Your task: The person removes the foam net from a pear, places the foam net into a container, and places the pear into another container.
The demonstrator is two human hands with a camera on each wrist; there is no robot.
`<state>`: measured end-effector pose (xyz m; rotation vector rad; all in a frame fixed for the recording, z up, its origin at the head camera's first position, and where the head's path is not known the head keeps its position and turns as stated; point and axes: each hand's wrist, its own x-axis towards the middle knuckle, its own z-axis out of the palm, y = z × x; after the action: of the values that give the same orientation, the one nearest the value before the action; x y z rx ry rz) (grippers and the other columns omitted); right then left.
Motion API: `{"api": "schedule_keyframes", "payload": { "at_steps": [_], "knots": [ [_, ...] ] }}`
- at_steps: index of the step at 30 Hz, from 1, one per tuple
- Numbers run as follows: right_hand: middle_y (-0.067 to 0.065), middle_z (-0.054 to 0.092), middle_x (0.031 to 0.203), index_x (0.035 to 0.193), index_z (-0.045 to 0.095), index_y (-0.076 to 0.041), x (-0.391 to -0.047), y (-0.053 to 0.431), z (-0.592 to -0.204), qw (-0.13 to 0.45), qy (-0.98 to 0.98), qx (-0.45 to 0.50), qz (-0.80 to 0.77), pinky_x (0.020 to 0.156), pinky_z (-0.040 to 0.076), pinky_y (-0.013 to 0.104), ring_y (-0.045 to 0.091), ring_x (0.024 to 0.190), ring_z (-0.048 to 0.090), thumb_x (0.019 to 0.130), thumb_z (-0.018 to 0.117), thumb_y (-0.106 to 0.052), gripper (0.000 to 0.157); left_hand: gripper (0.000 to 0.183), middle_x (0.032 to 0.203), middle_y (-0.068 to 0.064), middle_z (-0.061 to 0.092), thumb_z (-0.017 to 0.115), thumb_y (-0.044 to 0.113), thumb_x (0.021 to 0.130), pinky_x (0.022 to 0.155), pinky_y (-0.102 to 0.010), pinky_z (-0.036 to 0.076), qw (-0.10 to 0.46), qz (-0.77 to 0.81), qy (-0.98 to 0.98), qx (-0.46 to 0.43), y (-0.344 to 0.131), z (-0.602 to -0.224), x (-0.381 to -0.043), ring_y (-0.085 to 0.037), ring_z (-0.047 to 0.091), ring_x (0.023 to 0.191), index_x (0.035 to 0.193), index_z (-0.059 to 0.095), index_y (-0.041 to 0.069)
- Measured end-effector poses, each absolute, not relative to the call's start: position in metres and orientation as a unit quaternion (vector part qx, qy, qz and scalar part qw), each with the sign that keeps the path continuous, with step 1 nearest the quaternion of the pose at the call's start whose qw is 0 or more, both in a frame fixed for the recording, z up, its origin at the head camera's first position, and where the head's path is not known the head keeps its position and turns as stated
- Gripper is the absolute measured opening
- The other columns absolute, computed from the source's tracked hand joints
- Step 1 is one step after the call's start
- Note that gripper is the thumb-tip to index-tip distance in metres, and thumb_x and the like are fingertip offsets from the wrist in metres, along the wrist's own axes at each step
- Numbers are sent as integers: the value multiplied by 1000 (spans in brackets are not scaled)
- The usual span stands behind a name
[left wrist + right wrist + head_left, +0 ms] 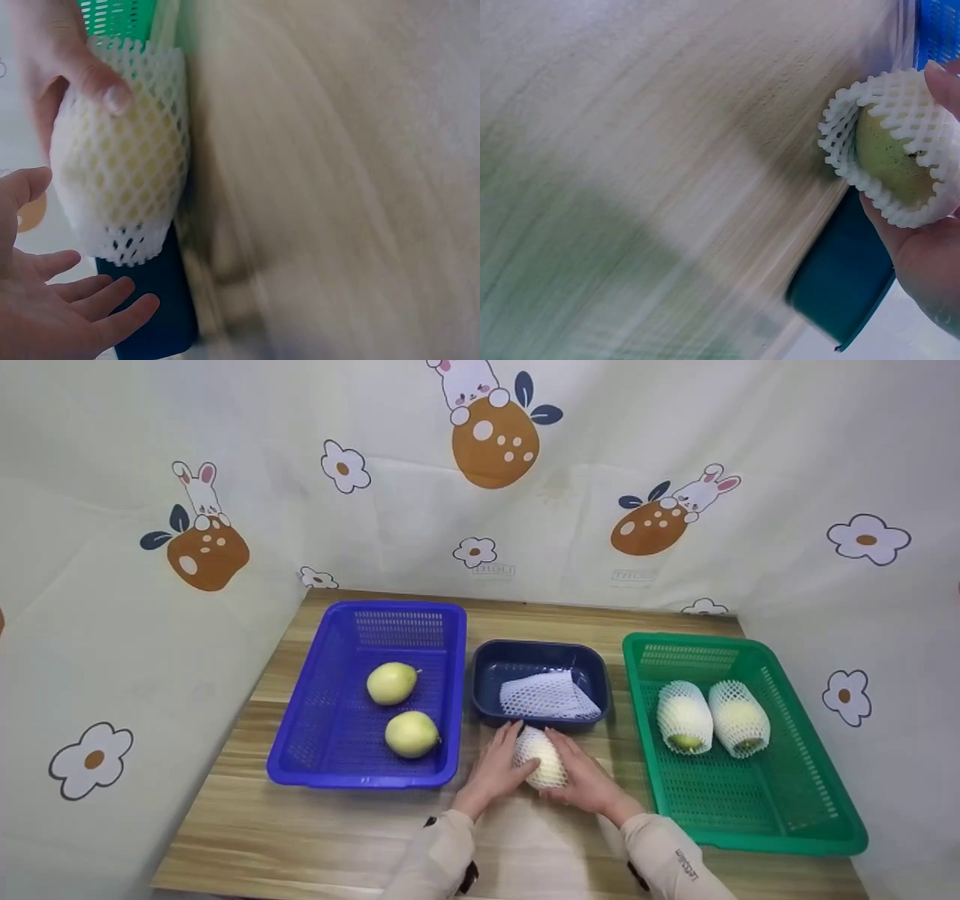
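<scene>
Table (315, 825) – flat, wood-look top, light brown with darker streaks, grain running mostly side to side. Pale light patch near the front middle. Directly on it, three plastic containers in a row. Left: blue basket (364, 781), rectangular, slotted back wall. Middle: navy tray (478, 682), smaller, rounded corners, toward the back, just beside the blue one. Right: green basket (780, 844), long, set at a slant – it hides most of the table's right edge. Wrist views show the wood blurred.
</scene>
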<state>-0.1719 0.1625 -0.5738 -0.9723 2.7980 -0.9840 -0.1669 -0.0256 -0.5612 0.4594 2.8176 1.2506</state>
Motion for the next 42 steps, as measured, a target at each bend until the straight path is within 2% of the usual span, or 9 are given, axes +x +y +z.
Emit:
{"api": "schedule_keyframes", "payload": {
  "at_steps": [7,13,16,23,27,32,35,39,42],
  "knots": [
    [17,35,134,134,33,0,-168,165,-574,-12,894,-318,-314,93,32,40,28,118,37,69,75,-29,83,67,125,-20,42,55,41,83,93,-41,32,-5,435,884,173,-23,-573,-162,-32,41,114,131,36,-2],
    [11,48,125,122,51,-1,-165,165,-577,-120,870,-353,-323,86,39,40,27,109,48,69,75,-26,63,64,120,-19,48,60,40,80,88,-41,37,-38,442,879,177,-20,-576,-159,-30,47,107,128,41,2],
    [13,49,124,120,53,-1,-164,165,-580,-150,864,-356,-322,85,40,42,29,109,47,69,75,-25,61,62,120,-18,49,64,34,78,88,-41,37,-27,442,882,163,-18,-573,-159,-30,48,107,126,42,2],
    [18,36,133,132,41,-7,-160,168,-583,-95,881,-328,-327,87,38,44,33,111,44,71,73,-27,71,72,127,-19,42,65,35,78,92,-42,34,-3,437,888,142,-18,-570,-158,-31,43,112,133,34,1],
    [14,50,123,120,54,-4,-162,169,-582,-161,861,-350,-333,83,41,40,29,105,51,71,73,-20,55,79,127,-22,42,66,36,76,91,-41,34,-16,440,887,139,-19,-572,-157,-33,44,111,133,29,-4],
    [11,58,111,105,63,-3,-164,168,-584,-226,839,-368,-330,81,43,35,26,97,56,67,75,-13,41,67,114,-17,52,67,34,75,85,-38,40,-32,426,892,144,-20,-572,-157,-28,52,100,126,41,0],
    [12,55,116,112,58,-3,-163,168,-585,-210,852,-355,-323,83,41,38,28,102,53,67,75,-17,50,63,113,-16,52,65,34,76,84,-39,40,-30,417,896,147,-20,-573,-157,-28,52,100,125,42,3],
    [16,40,130,130,43,-7,-160,166,-585,-130,883,-324,-313,86,38,44,31,111,44,71,73,-29,69,67,118,-19,49,63,36,78,87,-41,38,-17,406,902,145,-20,-573,-155,-31,49,104,129,39,2],
    [17,33,135,135,35,-12,-158,166,-584,-80,897,-306,-310,86,37,46,34,112,42,75,69,-33,73,69,121,-21,47,63,38,78,88,-43,37,-6,404,903,145,-20,-574,-154,-33,47,107,131,37,1]
  ]
}}
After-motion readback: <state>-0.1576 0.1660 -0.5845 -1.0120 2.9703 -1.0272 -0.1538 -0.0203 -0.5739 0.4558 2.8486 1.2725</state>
